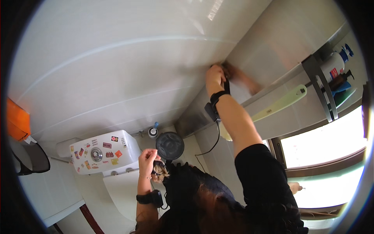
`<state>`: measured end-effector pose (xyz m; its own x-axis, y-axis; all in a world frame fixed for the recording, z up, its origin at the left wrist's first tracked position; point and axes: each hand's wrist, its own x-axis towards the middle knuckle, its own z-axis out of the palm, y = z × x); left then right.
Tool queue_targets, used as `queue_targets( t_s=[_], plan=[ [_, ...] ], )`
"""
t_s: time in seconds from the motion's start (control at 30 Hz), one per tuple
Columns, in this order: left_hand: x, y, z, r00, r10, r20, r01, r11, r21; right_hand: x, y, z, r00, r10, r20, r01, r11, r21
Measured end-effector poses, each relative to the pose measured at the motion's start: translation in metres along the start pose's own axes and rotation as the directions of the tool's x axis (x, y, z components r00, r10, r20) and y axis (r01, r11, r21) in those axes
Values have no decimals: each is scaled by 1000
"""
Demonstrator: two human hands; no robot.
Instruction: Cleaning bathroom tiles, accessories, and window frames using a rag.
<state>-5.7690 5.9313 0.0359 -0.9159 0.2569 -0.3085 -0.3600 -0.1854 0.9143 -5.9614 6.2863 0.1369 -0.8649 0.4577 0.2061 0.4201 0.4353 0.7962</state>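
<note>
My right hand is raised to the wall corner, its fingers closed around a slim dark object that is mostly hidden. Beside it, a shiny metal panel reflects the hand and forearm. Lower down, my left hand is bent in front of my body with thumb and fingertips close together. A crumpled brown-and-black thing lies against its palm side; whether the fingers grip it cannot be told. Black bands with small boxes circle both wrists, and a cable hangs from the right one.
A white toilet tank with stickers stands at left, near a dark round bin and a toilet brush holder. A pale green long handle and a black rack with pump bottles are at right, above a window.
</note>
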Motion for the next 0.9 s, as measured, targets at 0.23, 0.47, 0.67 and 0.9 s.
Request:
queue_targets(
  t_s=[0.23, 0.47, 0.67, 0.9],
  plan=[
    [-32, -24, -41, 977, -117, -180, 122, 992, 20, -36, -75, 82, 891, -178, 417, 25, 938, 346],
    [7, -26, 0, 992, -119, 27, 117, 990, 83, -191, -99, 76, 845, -511, 155, -11, 273, 962],
    [50, -22, 82, 943, -69, 327, -96, 882, 462, -253, -28, 29, 960, -277, 36, -154, -420, 894],
    [48, -24, 138, 951, -72, 301, -66, 903, 426, -275, 9, 41, 965, -202, -169, 91, -348, 933]
  ],
)
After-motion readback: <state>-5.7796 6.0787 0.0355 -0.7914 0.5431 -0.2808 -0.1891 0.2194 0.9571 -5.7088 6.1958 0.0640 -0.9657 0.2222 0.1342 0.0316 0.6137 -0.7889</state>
